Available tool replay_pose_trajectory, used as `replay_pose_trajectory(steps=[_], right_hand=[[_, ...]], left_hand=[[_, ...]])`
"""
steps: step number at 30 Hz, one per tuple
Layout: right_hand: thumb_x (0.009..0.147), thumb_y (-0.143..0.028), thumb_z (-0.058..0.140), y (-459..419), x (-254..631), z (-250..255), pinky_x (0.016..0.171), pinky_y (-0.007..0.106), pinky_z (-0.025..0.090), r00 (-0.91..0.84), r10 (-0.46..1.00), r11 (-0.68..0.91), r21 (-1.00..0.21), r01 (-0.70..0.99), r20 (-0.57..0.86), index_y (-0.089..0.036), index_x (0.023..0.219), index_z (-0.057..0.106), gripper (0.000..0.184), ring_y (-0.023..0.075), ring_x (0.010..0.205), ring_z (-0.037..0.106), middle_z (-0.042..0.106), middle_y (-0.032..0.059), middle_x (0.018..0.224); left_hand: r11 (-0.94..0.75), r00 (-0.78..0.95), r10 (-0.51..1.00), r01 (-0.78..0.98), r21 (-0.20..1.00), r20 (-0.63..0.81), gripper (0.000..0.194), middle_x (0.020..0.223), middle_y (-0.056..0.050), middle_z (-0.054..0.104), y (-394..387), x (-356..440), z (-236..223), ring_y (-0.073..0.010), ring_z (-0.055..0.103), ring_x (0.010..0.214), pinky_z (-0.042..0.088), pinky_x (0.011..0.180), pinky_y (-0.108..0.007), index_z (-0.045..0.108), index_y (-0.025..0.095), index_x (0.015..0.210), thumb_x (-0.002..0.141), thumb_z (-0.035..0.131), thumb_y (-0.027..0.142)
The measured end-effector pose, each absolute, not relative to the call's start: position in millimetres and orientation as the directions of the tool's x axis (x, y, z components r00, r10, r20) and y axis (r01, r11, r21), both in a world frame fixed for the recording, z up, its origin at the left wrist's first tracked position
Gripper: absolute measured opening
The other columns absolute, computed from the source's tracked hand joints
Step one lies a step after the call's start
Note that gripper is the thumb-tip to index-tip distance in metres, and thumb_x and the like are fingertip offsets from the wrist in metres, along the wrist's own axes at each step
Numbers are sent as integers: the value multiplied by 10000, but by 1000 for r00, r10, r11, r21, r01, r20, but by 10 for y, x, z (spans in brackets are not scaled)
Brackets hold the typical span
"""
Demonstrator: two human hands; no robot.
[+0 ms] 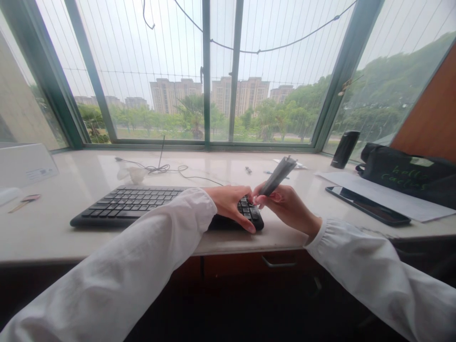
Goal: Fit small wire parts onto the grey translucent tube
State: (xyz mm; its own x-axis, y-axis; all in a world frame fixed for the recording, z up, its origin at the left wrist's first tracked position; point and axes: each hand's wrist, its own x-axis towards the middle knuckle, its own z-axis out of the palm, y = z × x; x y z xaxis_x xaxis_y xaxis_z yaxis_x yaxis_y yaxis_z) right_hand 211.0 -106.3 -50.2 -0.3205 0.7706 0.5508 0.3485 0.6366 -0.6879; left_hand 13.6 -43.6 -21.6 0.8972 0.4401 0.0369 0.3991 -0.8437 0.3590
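Observation:
A black keyboard (pixel 142 202) lies on the pale marble sill-desk (pixel 64 223). My left hand (pixel 231 202) rests on the keyboard's right end, fingers curved over the keys and thumb along its front edge. My right hand (pixel 288 206) is closed round a grey tool (pixel 278 175), held like a pen, slanting up and to the right. Its lower tip meets the keys at the keyboard's right end, right beside my left fingers. Both arms wear white sleeves.
A dark phone (pixel 366 205) lies on a white sheet (pixel 392 197) at the right, with a black bag (pixel 409 173) and a black cylinder (pixel 345 149) behind. A cable (pixel 167 168) trails behind the keyboard. A white box (pixel 24 164) stands far left, near keys (pixel 24 201).

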Motion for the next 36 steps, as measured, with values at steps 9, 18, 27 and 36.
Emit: replay_pose_trajectory(steps=[9,18,27,36], right_hand=[[727,-572,741,-1075,2115,-550,580,316,621,39,935,341,-923,180,353,-197,936,535,476,187,580,705,690,8,643],[781,-638,642,-1081,2084,-585,510,276,563,-6,853,486,-791,372,521,-190,917,566,474,189,547,694,681,8,608],[870,-609,557,-1104,2089,-550,579,246,436,-106,789,562,-642,522,605,-207,880,593,404,164,609,649,639,-15,657],[986,-393,420,-1129,2088,-571,579,273,388,-175,812,568,-684,458,557,-202,1030,469,201,167,618,561,599,-14,678]], left_hand=[[-832,839,540,518,197,73,805,1038,-77,645,-564,170,-169,-274,589,972,434,803,-327,583,196,1080,566,671,809],[-811,769,572,477,339,286,444,732,-4,642,-589,176,-46,-138,570,698,399,657,-239,670,163,855,943,437,530],[-780,733,609,486,395,302,322,627,35,606,-646,290,-144,-96,530,606,388,555,-188,651,160,720,815,659,468],[-670,789,598,399,626,138,293,661,7,601,-506,183,-108,-103,562,608,438,549,-191,619,165,839,867,628,456]])
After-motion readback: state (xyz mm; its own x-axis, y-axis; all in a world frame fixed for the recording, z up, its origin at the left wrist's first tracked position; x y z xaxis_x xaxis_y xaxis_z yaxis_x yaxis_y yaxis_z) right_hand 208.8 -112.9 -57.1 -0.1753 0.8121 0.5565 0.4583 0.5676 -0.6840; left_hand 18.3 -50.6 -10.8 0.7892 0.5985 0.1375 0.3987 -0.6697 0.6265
